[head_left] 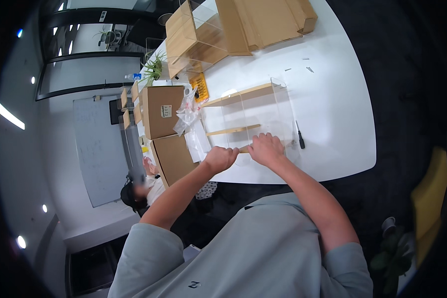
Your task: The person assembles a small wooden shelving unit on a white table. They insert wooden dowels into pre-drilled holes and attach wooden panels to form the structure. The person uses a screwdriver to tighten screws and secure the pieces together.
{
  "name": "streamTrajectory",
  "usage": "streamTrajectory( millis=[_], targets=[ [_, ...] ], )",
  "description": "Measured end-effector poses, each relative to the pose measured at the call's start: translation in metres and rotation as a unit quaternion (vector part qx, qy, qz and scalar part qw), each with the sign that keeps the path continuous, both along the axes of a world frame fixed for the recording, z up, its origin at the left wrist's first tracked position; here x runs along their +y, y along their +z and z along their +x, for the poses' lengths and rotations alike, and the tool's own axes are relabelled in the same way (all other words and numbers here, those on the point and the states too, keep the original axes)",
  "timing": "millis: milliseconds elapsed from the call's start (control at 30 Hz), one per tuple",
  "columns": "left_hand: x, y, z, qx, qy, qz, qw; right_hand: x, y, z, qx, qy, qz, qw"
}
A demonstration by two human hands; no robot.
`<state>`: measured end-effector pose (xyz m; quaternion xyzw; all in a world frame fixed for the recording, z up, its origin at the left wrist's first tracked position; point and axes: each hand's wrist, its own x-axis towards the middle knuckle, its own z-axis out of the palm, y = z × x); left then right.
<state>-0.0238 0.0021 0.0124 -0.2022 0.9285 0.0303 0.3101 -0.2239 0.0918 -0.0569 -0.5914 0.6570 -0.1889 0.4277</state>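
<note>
A small shelf of clear acrylic panels [283,107] and light wooden boards lies on the white table before me. Its far board [248,94] and middle board [233,130] run between the clear panels. My left hand [221,159] is closed at the left end of the nearest wooden board [243,149]. Farther right along that board, my right hand [266,149] has its fingers bent over the edge; most of the board is hidden beneath it. A black-handled screwdriver [301,140] rests just right of the shelf.
Several screws [309,69] lie toward the back right of the table [342,124]. Cardboard boxes [164,111] and a plastic bag [187,114] stand left. A larger wood-and-acrylic shelf [184,37] and flattened cardboard [268,22] occupy the back. Another person [144,188] is at left.
</note>
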Motion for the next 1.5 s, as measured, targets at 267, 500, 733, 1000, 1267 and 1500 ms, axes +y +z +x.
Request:
streamTrajectory(
  millis=[267,500,733,1000,1267,1500],
  targets=[
    [0.035,-0.015,-0.001,0.128,0.470,0.087,0.869,-0.002,0.006,0.002,0.001,0.004,0.034,0.999],
    [0.048,-0.031,0.000,0.144,0.548,0.091,0.819,-0.003,0.006,0.003,0.027,0.013,0.039,0.999],
    [0.057,-0.046,0.012,0.217,0.634,0.118,0.733,-0.005,0.007,0.004,0.026,0.019,0.042,0.999],
    [0.053,-0.046,0.009,0.198,0.634,0.101,0.741,-0.005,0.008,0.003,0.026,0.026,0.045,0.998],
    [0.050,-0.036,0.001,0.161,0.643,0.103,0.741,-0.005,0.009,0.003,0.024,0.028,0.042,0.998],
    [0.041,-0.041,-0.002,0.153,0.776,0.196,0.580,-0.005,0.010,0.002,0.025,0.028,0.042,0.998]
  ],
)
